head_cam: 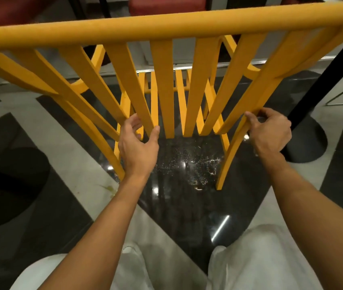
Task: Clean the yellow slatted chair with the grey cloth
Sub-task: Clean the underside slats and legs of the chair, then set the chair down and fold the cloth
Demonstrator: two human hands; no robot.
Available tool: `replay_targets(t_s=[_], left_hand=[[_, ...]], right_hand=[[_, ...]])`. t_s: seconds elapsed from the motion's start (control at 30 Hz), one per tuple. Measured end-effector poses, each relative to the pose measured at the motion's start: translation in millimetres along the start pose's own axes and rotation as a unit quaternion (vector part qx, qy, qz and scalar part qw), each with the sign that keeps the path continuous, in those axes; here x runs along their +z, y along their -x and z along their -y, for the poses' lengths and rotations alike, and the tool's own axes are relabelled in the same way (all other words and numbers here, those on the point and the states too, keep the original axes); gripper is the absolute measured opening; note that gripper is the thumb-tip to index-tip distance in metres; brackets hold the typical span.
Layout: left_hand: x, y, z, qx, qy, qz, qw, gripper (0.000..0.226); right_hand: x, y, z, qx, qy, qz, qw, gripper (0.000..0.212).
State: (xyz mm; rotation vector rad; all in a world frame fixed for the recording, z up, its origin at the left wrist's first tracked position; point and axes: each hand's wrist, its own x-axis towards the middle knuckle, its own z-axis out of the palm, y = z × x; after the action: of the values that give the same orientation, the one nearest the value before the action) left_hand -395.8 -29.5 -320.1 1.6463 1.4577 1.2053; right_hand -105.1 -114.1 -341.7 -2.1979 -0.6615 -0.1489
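Note:
The yellow slatted chair (166, 24) stands right in front of me, seen from behind, with its top rail across the upper frame and the back slats fanning down. My left hand (139, 149) curls around the lower end of a slat left of centre, thumb on one side and fingers on the other. My right hand (271, 132) pinches the lower end of the rightmost slat. A small dark grey bit of the grey cloth (260, 118) shows between its fingers; the rest of it is hidden.
A black table pole (323, 80) with a round base (308, 141) stands close on the right of the chair. Another dark round base (9, 185) lies on the left. Red seats (166, 5) are beyond. The glossy floor is black and grey. My knees in white trousers (260, 258) are below.

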Motion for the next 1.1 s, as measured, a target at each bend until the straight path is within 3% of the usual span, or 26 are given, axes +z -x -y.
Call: replay_targets(t_s=[0.17,0.33,0.43,0.57,0.73,0.87,1.1], left_hand=[[0,-4,1,-0.002,-0.001,-0.004,1.000,0.055],[13,5,11,-0.032,0.013,0.015,0.999,0.065],[21,11,13,-0.076,-0.006,0.072,0.994,0.072],[19,22,-1,-0.148,-0.037,0.157,0.976,0.067],[14,33,-42,-0.155,-0.041,0.218,0.963,0.048],[10,40,-90,-0.156,-0.037,0.303,0.940,0.026],[-2,42,-169,-0.178,-0.025,0.362,0.915,0.021]], right_hand=[[-5,0,2,-0.002,0.001,0.019,1.000,0.038],[0,18,3,0.061,-0.027,0.044,0.997,0.049],[3,32,4,0.126,-0.029,0.071,0.989,0.045],[-9,50,14,0.223,-0.117,0.146,0.957,0.039],[-36,63,34,0.236,-0.175,0.242,0.925,0.020],[-69,63,69,0.244,-0.235,0.285,0.896,0.017],[-129,51,113,0.296,-0.289,0.339,0.845,0.017]])
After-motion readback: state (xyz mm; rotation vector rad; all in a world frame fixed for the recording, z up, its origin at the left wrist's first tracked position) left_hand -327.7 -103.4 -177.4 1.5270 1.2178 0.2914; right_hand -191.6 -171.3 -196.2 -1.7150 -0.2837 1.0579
